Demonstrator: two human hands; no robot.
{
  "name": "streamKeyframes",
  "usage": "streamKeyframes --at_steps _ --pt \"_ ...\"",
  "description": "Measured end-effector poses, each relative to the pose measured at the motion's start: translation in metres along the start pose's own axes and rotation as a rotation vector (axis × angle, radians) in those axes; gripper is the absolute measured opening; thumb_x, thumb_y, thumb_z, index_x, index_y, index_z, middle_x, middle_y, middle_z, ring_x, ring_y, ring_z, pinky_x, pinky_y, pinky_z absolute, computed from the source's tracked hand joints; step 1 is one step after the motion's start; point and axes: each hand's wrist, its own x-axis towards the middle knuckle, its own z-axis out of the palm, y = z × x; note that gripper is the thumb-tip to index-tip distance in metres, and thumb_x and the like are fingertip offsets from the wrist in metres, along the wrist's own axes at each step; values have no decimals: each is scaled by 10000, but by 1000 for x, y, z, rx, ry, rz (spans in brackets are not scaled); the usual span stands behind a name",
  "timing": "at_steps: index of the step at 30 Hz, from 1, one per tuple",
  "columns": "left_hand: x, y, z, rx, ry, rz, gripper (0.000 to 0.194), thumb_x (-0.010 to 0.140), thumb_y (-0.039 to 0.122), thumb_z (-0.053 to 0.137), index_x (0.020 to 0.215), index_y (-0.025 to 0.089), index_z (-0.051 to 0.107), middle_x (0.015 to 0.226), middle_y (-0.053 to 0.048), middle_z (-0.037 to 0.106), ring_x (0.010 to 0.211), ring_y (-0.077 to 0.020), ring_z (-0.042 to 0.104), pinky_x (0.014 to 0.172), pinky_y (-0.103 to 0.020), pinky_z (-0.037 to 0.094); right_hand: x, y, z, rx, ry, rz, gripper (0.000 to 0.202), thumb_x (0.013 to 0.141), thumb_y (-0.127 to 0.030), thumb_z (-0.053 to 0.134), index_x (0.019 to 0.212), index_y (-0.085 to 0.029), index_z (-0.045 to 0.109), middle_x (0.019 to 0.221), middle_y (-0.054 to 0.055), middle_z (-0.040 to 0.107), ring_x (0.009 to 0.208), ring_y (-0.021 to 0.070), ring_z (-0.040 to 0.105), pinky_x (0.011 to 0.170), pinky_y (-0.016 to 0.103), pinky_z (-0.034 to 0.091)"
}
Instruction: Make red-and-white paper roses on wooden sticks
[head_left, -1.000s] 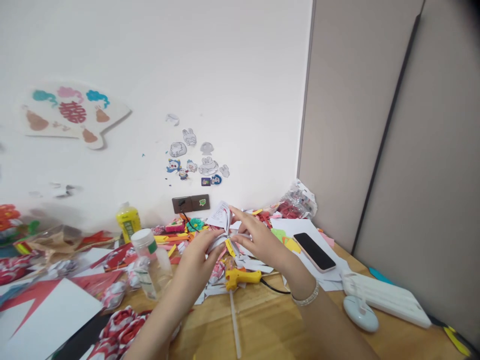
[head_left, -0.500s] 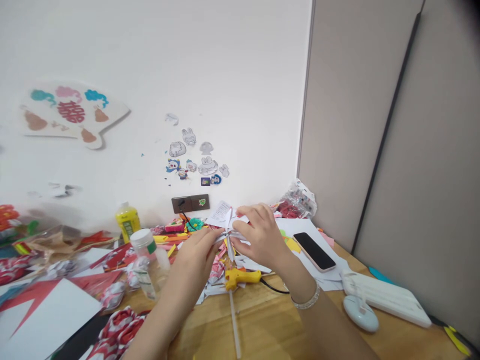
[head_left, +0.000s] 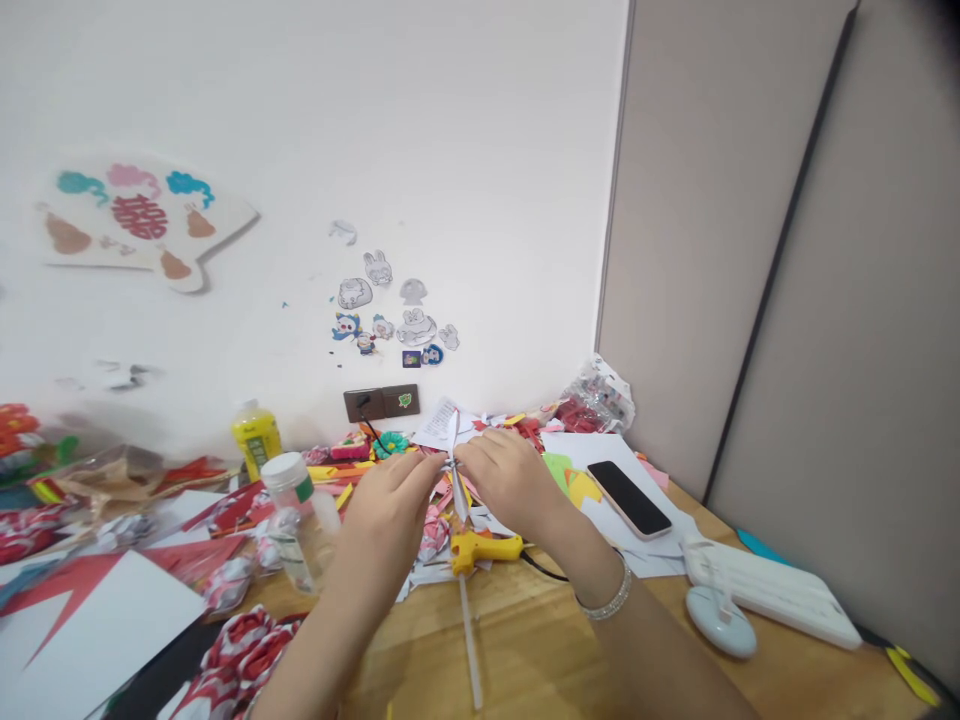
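Note:
A folded white paper piece [head_left: 458, 490] with narrow pointed arms, one up and one down, is held between my two hands above the table. My left hand [head_left: 394, 495] pinches it from the left with bent fingers. On the other side my right hand [head_left: 506, 478] has its fingers closed on the same paper, fingertips close to those of the left. The paper's side parts are hidden behind my fingers. Just below lies a yellow hot glue gun [head_left: 484, 550] with a clear glue stick [head_left: 470, 645] sticking out toward me.
Paper scraps and crumpled red-and-white paper [head_left: 247, 650] cover the left. A clear jar [head_left: 289, 480] and a yellow bottle [head_left: 256, 438] stand there too. Rightward are a phone [head_left: 628, 498] on white sheets, a white lamp-like object [head_left: 772, 590] and a wall cabinet panel [head_left: 675, 200].
My right hand has lowered, and its raised, spread fingers have closed in on the paper beside the left fingertips. The left hand stays nearly in place.

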Motion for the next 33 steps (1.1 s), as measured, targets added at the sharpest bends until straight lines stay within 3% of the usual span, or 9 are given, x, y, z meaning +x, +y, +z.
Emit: streamKeyframes --at_steps 6,9,18,23,25,28,33 --pt "0 0 -5 201 -71 25 165 864 233 448 891 178 601 812 -67 677 764 -244 572 695 -380 398 -2 2 4 -21 -25 -55 188 903 -116 380 835 -156 551 716 38 560 687 180 444 581 295 305" --pt "1 1 -9 290 -66 59 135 848 183 464 844 203 598 792 -37 694 774 -250 571 784 -441 348 -2 0 5 -20 -58 -65 166 895 -99 397 847 -155 545 744 36 566 704 176 450 585 293 305" --pt "0 0 -8 192 -30 109 236 853 117 408 701 212 562 657 -2 658 642 -179 539 800 -386 320 -4 0 2 119 -42 -86 245 900 -74 346 779 -164 540 686 27 557 679 157 460 589 270 330" --pt "0 -2 -7 117 11 78 167 872 193 430 818 208 587 747 -25 675 697 -191 563 762 -367 353 -1 5 -5 150 -49 -75 225 931 -157 355 855 -149 566 737 53 594 718 178 490 644 286 393" --pt "-1 -5 -5 68 -15 29 178 879 252 422 890 202 593 809 -50 666 752 -208 578 722 -348 381 -1 12 -10 209 -71 -38 187 930 -263 412 972 -152 557 856 71 615 817 194 512 729 313 423" --pt "-2 -7 -1 26 -81 -53 248 888 299 392 967 167 586 860 -89 632 790 -227 582 686 -337 419 -3 22 -20 344 -87 51 341 881 -400 493 1139 -178 498 1048 90 588 984 213 504 853 365 419" --pt "-4 -1 3 -37 -133 -133 351 862 386 428 1042 115 560 916 -125 600 872 -265 579 748 -380 454 -7 29 -30 458 -101 155 311 906 -311 474 1202 -216 471 1123 70 576 1043 198 508 904 369 407"
